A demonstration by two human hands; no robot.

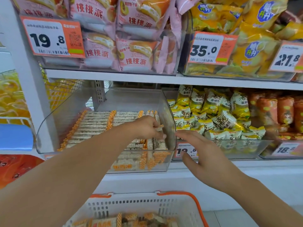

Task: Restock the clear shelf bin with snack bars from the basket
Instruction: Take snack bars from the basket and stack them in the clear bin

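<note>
The clear shelf bin sits on the lower shelf, holding rows of white snack bars with orange checked ends. My left hand reaches into the bin's right side and pinches a snack bar among the upright ones there. My right hand hovers just outside the bin's right wall, fingers spread and holding nothing. Below, the white basket with orange rim holds several more bars.
To the right stands a bin of yellow-white snack packs, then orange packs. The shelf above carries pink cake packs and yellow bags with price tags. A blue object is at left.
</note>
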